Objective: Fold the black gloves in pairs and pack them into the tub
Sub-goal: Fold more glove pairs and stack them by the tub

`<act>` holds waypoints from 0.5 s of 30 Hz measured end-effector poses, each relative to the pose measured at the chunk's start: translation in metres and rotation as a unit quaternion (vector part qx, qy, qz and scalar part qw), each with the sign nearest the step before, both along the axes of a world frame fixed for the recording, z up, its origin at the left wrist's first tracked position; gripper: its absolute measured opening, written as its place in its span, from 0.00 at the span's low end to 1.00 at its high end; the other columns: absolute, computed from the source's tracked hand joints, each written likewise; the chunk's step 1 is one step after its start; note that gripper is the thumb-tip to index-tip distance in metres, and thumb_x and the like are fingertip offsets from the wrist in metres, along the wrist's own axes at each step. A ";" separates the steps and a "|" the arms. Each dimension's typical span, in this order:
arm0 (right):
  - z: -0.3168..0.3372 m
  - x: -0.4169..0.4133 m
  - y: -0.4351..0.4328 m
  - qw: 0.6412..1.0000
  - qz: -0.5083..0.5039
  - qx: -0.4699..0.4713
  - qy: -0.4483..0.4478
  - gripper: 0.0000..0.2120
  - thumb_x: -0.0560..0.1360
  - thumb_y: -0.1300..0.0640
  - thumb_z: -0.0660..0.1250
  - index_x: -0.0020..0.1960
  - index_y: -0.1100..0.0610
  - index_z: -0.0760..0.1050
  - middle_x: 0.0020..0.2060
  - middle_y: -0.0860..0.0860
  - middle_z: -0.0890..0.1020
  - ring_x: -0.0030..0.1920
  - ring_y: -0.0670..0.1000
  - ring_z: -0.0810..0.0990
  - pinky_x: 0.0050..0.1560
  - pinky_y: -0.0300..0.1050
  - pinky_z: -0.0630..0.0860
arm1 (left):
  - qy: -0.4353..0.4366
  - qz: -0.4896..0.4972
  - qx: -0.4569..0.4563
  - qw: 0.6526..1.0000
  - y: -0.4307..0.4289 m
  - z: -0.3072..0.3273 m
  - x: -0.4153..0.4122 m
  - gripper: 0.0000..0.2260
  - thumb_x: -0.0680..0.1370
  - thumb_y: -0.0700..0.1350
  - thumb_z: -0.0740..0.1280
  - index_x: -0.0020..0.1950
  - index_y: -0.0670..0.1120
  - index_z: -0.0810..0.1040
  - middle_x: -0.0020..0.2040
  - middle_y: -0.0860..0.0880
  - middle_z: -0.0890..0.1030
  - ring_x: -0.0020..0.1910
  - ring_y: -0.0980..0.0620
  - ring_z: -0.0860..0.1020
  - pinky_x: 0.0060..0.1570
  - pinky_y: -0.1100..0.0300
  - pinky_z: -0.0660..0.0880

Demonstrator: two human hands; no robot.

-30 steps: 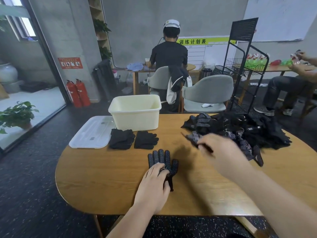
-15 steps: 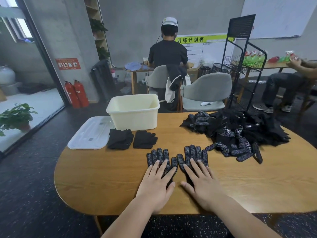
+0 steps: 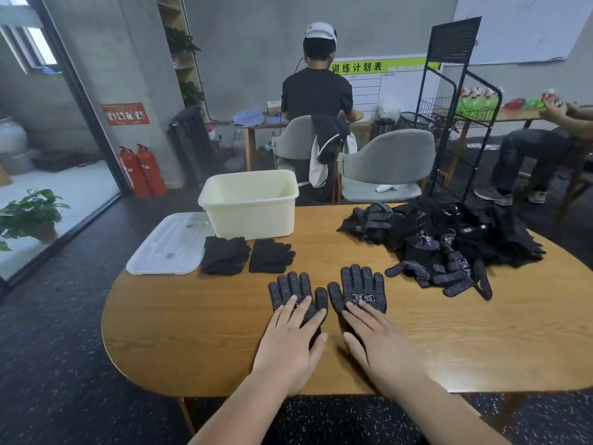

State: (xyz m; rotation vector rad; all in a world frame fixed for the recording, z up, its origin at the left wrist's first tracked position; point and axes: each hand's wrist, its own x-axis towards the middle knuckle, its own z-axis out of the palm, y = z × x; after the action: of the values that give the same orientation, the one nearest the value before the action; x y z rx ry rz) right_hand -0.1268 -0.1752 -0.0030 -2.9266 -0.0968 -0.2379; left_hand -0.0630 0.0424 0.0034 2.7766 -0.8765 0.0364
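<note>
Left hand [image 3: 288, 345] and right hand [image 3: 382, 345], each grip released, rest flat on the left glove [image 3: 290, 289] and right glove [image 3: 359, 284], dotted side up, side by side on the counter [image 3: 192, 332]. Folded pairs [image 3: 226, 255] lie at 11 o'clock before the tub [image 3: 253, 216]; the unsorted pile [image 3: 449, 242] at 2 o'clock

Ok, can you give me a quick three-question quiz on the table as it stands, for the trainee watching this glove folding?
1. True or false: the lid sits on the tub.
2. How many folded glove bundles lie in front of the tub? A one, B two, C four.
3. Fill in: the left hand lies flat on the left dotted glove, the right hand on the right dotted glove, and the loose glove pile lies to their ____.
Key: 1 false, the lid lies on the table beside the tub. 2 B. 3 right.
</note>
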 end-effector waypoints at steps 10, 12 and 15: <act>-0.005 -0.008 0.000 0.992 -0.040 0.001 -0.123 0.13 0.83 0.44 0.59 0.58 0.45 0.81 0.55 0.39 0.76 0.56 0.47 0.74 0.53 0.46 0.75 | -0.052 0.053 -0.094 0.993 0.007 -0.002 0.003 0.10 0.85 0.58 0.60 0.59 0.60 0.80 0.55 0.64 0.72 0.59 0.59 0.70 0.63 0.60 0.65; -0.003 -0.009 -0.001 0.992 -0.029 0.011 -0.124 0.15 0.84 0.41 0.57 0.59 0.44 0.80 0.56 0.38 0.76 0.59 0.46 0.73 0.55 0.45 0.74 | -0.048 0.063 -0.108 0.991 0.005 0.002 0.006 0.06 0.84 0.56 0.64 0.54 0.61 0.80 0.50 0.64 0.72 0.56 0.61 0.71 0.62 0.59 0.65; 0.000 -0.010 -0.002 0.993 -0.012 0.023 -0.118 0.19 0.85 0.35 0.55 0.60 0.43 0.80 0.58 0.37 0.76 0.62 0.46 0.72 0.57 0.44 0.73 | -0.044 0.071 -0.170 0.982 -0.006 0.010 0.006 0.04 0.83 0.55 0.66 0.51 0.62 0.79 0.46 0.64 0.75 0.50 0.62 0.72 0.59 0.59 0.65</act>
State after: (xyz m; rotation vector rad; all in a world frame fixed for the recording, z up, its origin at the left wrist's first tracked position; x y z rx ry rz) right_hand -0.1366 -0.1769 -0.0026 -2.8435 -0.0911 -0.5828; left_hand -0.0571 0.0363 0.0130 2.5224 -0.6208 0.3063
